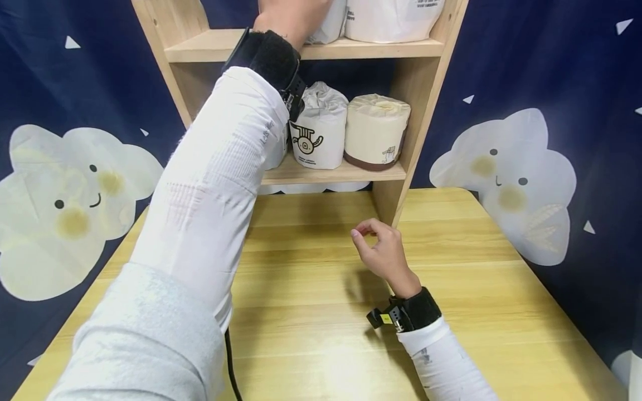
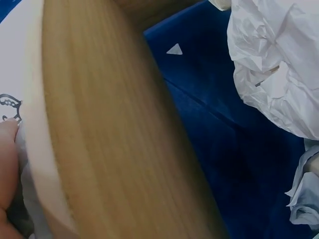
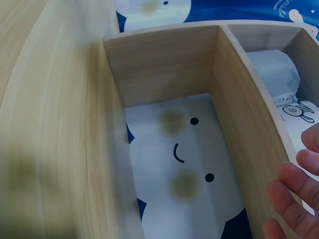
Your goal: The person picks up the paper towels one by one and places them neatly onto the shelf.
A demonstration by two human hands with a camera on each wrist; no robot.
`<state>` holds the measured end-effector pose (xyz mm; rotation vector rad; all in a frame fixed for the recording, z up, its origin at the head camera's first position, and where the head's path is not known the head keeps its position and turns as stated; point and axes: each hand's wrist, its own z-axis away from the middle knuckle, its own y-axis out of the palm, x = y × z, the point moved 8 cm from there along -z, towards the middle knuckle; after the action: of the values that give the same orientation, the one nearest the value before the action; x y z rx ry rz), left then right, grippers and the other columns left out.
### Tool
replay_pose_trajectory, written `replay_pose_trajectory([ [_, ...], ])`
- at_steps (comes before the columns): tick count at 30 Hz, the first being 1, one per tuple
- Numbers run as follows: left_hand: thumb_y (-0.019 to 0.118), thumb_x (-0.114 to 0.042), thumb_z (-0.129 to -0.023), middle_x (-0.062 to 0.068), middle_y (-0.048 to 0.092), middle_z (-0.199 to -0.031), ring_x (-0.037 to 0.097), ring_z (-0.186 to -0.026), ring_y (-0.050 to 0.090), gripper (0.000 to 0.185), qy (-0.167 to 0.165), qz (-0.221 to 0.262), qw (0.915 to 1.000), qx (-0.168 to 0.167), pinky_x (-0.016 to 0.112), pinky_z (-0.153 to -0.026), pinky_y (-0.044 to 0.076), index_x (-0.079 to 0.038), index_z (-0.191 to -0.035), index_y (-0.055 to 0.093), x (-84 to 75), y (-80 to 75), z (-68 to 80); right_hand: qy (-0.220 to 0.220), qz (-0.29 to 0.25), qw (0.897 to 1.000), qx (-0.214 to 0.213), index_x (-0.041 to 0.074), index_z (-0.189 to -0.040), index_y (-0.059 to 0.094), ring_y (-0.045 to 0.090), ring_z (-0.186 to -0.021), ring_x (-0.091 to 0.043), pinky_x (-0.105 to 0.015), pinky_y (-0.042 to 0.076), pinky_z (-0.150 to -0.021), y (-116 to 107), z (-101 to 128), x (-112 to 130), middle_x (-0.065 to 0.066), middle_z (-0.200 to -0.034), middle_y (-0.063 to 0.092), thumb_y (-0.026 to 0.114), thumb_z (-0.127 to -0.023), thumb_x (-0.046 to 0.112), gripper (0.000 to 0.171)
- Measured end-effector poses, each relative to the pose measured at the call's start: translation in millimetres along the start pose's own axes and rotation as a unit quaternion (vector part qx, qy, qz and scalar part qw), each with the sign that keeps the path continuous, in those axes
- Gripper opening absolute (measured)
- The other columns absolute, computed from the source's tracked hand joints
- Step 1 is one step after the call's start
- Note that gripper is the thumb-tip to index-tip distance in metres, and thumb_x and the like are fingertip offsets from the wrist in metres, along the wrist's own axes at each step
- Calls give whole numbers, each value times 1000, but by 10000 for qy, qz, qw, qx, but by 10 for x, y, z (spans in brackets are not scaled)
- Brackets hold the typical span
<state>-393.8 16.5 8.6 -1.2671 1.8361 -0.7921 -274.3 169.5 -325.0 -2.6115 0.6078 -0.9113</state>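
At the top of the head view my left hand [image 1: 295, 18] reaches to the upper board of a wooden shelf [image 1: 371, 51]. Its fingertips lie beyond the frame. In the left wrist view a digit of that hand presses on a white-wrapped toilet roll [image 2: 11, 69] with a black drawing; most of the grip is hidden. My right hand [image 1: 385, 253] hovers over the table [image 1: 311, 289] by the shelf's right foot. Its fingers curl loosely, thumb near the index fingertip, with nothing held. The right wrist view shows its fingers [image 3: 296, 191] beside the shelf.
On the upper board stands a wrapped roll [image 1: 393, 19], with another partly behind my left hand. The middle compartment holds a roll with a printed figure [image 1: 321, 128] and a cream roll [image 1: 377, 131], plus one partly behind my left arm. A dark blue cloud-patterned curtain [image 1: 506, 67] hangs behind.
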Motion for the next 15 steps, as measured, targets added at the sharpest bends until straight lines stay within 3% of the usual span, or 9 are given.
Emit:
replay_pose_trajectory([
  [5, 20, -53, -99, 3, 34, -149, 14, -131, 38, 63, 127, -507, 9986, -53, 24, -100, 37, -27, -156, 18, 6, 24, -30, -1, -46, 10000, 32, 4, -82, 66, 65, -71, -26, -50, 53, -68, 11, 9, 1, -9, -77, 68, 70, -82, 3, 4],
  [9, 19, -54, -99, 3, 35, -148, 15, -131, 40, 64, 256, -618, 9977, -74, 26, -100, 37, -26, -156, 19, 1, 55, -48, 13, -29, 10000, 14, 4, -82, 67, 64, -71, -25, -49, 53, -69, 2, 9, -5, -9, -77, 68, 70, -83, 3, 4],
  [15, 22, -59, -98, 6, 36, -148, 17, -130, 40, 68, 665, -760, 9934, -552, 30, -104, 32, -23, -155, 23, -43, 32, -42, 67, 22, 10000, 11, 4, -82, 67, 64, -71, -24, -47, 53, -69, -13, 14, -28, -8, -77, 68, 71, -83, 5, 4],
])
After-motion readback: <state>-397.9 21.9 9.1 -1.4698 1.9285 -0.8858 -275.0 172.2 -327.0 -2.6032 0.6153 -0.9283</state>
